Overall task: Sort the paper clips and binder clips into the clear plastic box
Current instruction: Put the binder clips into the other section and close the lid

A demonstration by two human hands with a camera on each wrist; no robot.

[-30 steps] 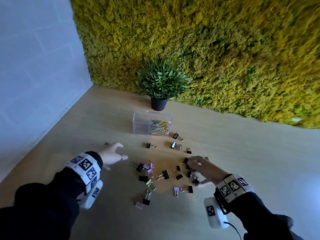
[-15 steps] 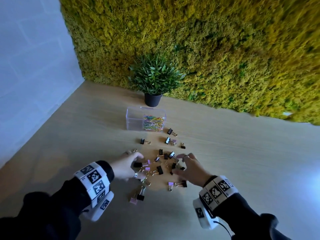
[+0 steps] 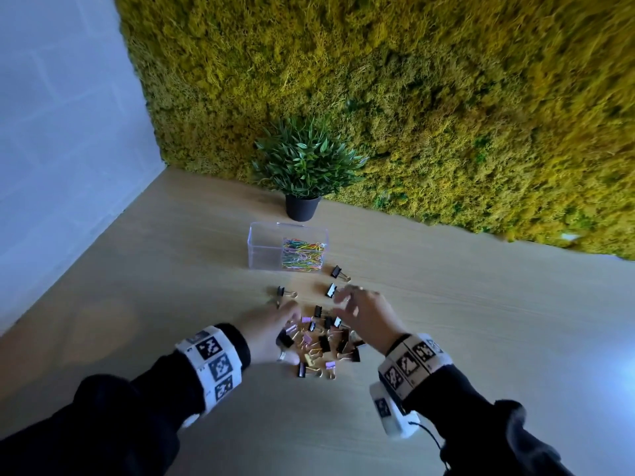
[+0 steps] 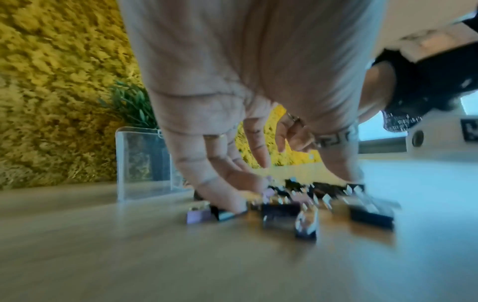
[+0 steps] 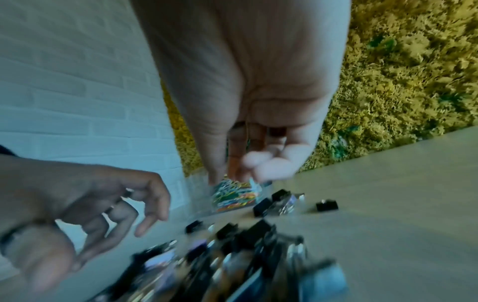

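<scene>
A: Start at your left hand (image 3: pixel 271 329). What is it doing?

B: Your fingers (image 4: pixel 220 183) point down, loosely spread, tips touching the left edge of the binder clips (image 3: pixel 321 341). A black clip lies under one fingertip; motion blur hides whether you pinch it, so I cannot tell.

A: Between the hands?

B: The heap lies on the table (image 3: pixel 481 338), black and lilac, bunched between your two sets of fingertips.

A: Your right hand (image 3: pixel 367 312)?

B: It hovers over the heap's right side, fingers (image 5: pixel 261 163) loosely bent, nothing in them.

A: The box?

B: The clear plastic box (image 3: pixel 261 249) stands beyond your fingertips, coloured paper clips (image 3: pixel 302 255) in its right half. Three stray black clips (image 3: pixel 338 271) lie between it and your fingers.
</scene>
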